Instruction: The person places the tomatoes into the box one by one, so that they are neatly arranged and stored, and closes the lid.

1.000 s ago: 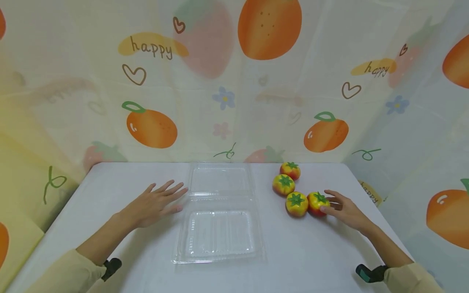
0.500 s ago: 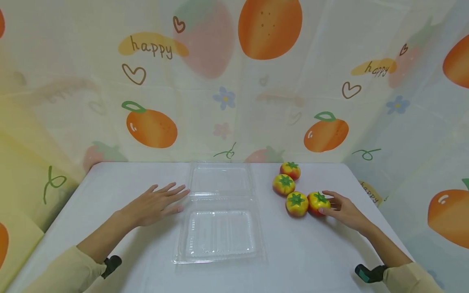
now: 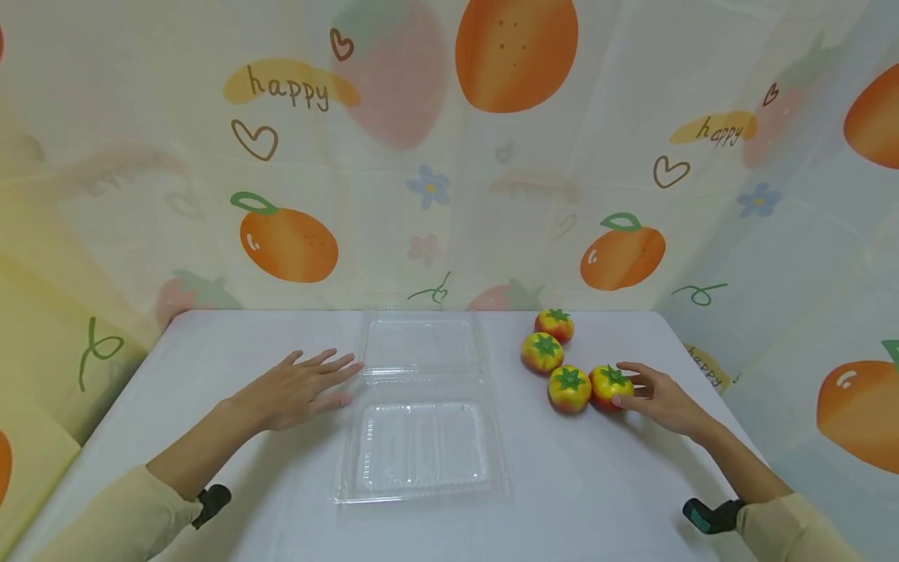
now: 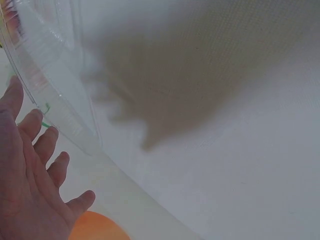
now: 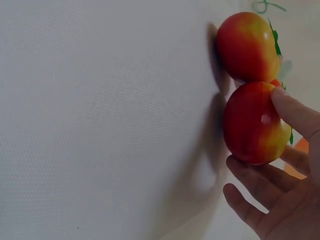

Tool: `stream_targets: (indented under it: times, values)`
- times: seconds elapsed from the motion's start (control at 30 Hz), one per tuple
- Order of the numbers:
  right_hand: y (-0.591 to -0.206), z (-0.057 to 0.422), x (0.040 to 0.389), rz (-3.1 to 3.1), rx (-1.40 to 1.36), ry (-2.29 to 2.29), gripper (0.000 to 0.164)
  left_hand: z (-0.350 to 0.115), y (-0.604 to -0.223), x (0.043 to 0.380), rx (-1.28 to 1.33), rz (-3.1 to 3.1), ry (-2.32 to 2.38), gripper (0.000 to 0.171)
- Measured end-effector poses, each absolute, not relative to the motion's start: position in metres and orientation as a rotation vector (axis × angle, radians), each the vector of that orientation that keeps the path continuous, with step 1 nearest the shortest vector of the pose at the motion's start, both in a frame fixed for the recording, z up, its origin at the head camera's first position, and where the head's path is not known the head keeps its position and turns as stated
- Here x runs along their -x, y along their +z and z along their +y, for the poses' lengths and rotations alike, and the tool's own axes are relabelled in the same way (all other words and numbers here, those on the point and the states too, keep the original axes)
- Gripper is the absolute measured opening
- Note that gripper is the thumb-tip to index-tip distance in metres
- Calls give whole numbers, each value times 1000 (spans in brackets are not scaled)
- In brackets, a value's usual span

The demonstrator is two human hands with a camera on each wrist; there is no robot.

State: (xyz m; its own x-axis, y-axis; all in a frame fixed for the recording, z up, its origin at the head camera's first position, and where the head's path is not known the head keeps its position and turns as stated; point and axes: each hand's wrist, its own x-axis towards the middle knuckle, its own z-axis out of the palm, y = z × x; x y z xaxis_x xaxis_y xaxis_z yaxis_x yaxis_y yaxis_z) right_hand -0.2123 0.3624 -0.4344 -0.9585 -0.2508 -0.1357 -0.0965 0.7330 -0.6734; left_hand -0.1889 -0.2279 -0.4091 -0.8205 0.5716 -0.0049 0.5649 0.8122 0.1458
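My right hand (image 3: 663, 400) has its thumb and fingers round the right side of a red-and-yellow tomato (image 3: 611, 385) with a green star-shaped calyx. In the right wrist view the thumb lies on one side of that tomato (image 5: 256, 125) and fingertips meet its opposite side. A second tomato (image 3: 570, 389) sits against its left, and two more stand behind. My left hand (image 3: 298, 392), fingers spread and holding nothing, hovers beside a clear plastic clamshell box (image 3: 492, 453), its fingertips right at the box's left edge near the hinge. The box lies unfolded, lid at the back.
A white-covered table (image 3: 562, 499) carries everything. Behind it hangs a fruit-printed cloth (image 3: 393, 234), which also closes off both sides. Each forearm wears a black wrist device (image 3: 712, 516) near the sleeve.
My left hand has shifted slightly right toward the box. The fingers of my right hand have moved slightly farther round the tomato. Tomatoes and box stay put; the head view shifts a little.
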Motion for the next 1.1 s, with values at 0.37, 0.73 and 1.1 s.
stream_targets:
  times: [0.37, 0.73, 1.1]
  values:
    - [-417, 365, 215, 2752, 287, -976, 72, -227, -410, 187, -895, 2913, 225, 64]
    - [-384, 347, 225, 2796, 453, -934, 68, -227, -408, 188, -903, 2910, 195, 62]
    - [-355, 293, 228, 2787, 646, -819, 69, -226, -408, 186, -896, 2923, 212, 65]
